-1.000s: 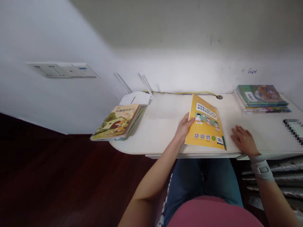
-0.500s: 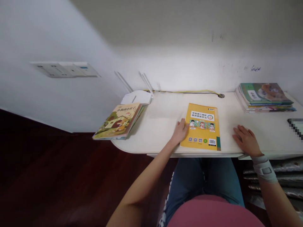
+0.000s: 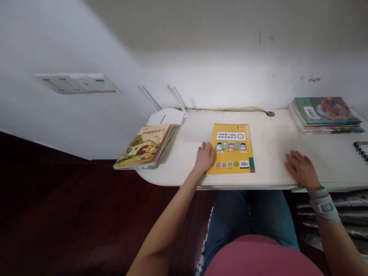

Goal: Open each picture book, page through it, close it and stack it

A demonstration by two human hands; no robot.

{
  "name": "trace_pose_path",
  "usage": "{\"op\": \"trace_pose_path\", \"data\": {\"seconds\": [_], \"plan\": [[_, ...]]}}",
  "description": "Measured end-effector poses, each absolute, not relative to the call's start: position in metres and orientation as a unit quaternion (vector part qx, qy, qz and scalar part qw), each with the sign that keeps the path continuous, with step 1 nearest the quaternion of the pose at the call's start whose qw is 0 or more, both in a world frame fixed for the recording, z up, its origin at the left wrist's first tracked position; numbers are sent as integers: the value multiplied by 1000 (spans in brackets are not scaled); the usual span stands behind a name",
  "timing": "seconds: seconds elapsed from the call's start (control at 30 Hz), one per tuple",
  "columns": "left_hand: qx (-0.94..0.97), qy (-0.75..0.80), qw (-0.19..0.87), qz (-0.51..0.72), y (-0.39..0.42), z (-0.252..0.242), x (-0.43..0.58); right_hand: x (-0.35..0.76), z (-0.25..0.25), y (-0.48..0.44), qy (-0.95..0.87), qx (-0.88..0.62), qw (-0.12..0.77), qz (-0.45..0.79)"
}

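Yellow book [image 3: 231,157] flat on bench [image 3: 270,161], by near edge. Your left hand [image 3: 204,157] at its left side; can't tell whether fingers clamp. Your right hand [image 3: 303,170] rests farther right, fingers slightly apart.

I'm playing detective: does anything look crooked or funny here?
Yes: the book pile at left juts crookedly past the edge of the desk, and blue scribbles mark the wall, where writing seldom belongs. The yellow book looks fine.

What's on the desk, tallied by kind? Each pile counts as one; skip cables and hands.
Yellow book: 1
Book piles: 2
Router: 1
Pixelated item, not identifiable: 1
Total: 5
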State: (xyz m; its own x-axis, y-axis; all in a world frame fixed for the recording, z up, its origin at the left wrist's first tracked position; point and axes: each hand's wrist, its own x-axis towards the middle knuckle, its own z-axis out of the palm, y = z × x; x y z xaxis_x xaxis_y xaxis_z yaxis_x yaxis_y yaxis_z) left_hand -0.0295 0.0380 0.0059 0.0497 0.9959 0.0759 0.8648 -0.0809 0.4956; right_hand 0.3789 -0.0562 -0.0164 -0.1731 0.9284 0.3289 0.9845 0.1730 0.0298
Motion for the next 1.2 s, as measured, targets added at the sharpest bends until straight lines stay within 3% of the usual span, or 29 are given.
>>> {"op": "trace_pose_path", "data": {"seconds": [0.3, 0.8, 0.93, 1.03, 1.13, 1.2], "plan": [[694, 702, 58, 149, 20, 9, -24, 376, -14, -57, -756, -631, 120, -125], [692, 710, 34, 124, -2, 20, -4, 379, -16, -56, -758, -629, 128, -112], [683, 710, 49, 168, 0, 28, -3, 377, -14, -57, -756, -633, 120, -118], [663, 681, 132, 283, 3, 42, -5, 376, -14, -56, -756, -633, 116, -119], [636, 552, 346, 414, 3, 64, 1, 375, -12, -56, -753, -637, 121, -111], [631, 462, 444, 437, 0, 77, 12, 369, -6, -58, -741, -649, 132, -110]]}}
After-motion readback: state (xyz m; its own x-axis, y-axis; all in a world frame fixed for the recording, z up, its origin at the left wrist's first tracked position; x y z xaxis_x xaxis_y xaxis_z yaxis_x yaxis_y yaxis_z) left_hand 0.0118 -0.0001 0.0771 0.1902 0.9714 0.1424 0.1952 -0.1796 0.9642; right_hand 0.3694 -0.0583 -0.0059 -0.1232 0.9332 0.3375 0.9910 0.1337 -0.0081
